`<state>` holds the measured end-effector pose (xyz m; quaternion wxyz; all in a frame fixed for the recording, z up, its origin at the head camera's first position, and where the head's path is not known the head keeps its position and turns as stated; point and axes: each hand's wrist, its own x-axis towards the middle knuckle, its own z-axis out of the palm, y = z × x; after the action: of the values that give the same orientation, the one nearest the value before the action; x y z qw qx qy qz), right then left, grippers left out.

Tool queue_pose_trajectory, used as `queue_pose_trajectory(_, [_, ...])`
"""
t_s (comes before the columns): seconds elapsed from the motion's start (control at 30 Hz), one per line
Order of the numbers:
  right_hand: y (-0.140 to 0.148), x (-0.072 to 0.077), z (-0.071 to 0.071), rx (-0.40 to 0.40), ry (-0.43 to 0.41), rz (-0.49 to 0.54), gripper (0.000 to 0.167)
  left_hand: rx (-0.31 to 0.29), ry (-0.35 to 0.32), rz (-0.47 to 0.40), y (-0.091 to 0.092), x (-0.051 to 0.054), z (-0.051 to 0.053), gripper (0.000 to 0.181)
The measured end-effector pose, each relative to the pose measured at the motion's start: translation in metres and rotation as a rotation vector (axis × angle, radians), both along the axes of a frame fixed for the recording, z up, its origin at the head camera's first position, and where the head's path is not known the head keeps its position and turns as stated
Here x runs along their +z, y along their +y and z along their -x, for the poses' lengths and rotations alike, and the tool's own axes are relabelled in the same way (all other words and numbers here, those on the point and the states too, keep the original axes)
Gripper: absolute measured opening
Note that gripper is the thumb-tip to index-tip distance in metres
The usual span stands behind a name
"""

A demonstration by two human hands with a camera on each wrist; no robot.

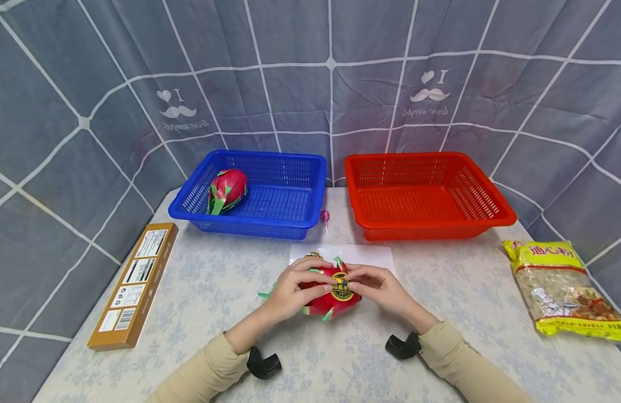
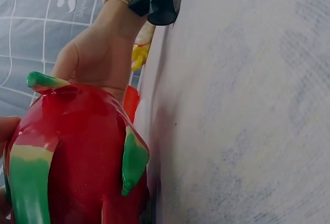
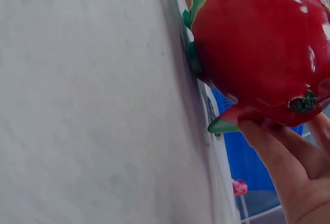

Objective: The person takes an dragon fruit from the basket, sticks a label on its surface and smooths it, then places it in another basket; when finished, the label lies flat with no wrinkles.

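A red dragon fruit (image 1: 317, 307) with green-tipped scales lies on the table between both hands. A round black-and-gold sticker (image 1: 342, 292) sits on its upper right side. My left hand (image 1: 292, 288) holds the fruit from the left, thumb and fingers at the sticker's edge. From the right, my right hand (image 1: 383, 288) grips the fruit's end, its thumb and index finger beside the sticker. In the right wrist view, the right fingers touch the fruit (image 3: 258, 44) near a dark spot. The left wrist view shows the fruit (image 2: 87, 147) close up, hiding most left fingers.
Behind the hands lies a white sheet (image 1: 378, 254) with another round sticker (image 1: 314, 255). Farther back stand a blue basket (image 1: 250, 226) holding another dragon fruit (image 1: 230, 187), a red basket (image 1: 431, 230) and a pink lollipop (image 1: 325, 215). A long box (image 1: 134, 288) and a yellow food bag (image 1: 562, 288) flank the table.
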<state>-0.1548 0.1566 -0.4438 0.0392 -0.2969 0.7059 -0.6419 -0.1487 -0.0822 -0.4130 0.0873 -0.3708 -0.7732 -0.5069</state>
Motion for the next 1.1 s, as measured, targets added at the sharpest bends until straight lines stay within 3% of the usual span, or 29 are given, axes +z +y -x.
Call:
queue_pose_trajectory(0.23, [-0.005, -0.002, -0.003, -0.107, -0.060, 0.017, 0.016, 0.026, -0.003, -0.009, 0.000, 0.001, 0.000, 0.014])
queue_pose_trajectory(0.37, [-0.006, -0.005, -0.006, -0.115, -0.047, 0.038, 0.020, 0.043, 0.092, 0.035, 0.000, -0.002, 0.001, 0.016])
queue_pose_trajectory(0.57, [-0.003, -0.011, -0.006, -0.046, 0.043, 0.078, 0.029, 0.086, 0.256, 0.106, 0.003, -0.005, 0.001, 0.023])
queue_pose_trajectory(0.8, [-0.002, -0.013, -0.004, 0.018, -0.002, 0.103, 0.035, 0.144, 0.223, 0.199, 0.003, -0.003, -0.001, 0.034])
queue_pose_trajectory(1.1, [-0.003, -0.012, -0.003, -0.005, -0.132, 0.153, 0.031, 0.152, 0.185, 0.247, 0.003, -0.001, -0.002, 0.037])
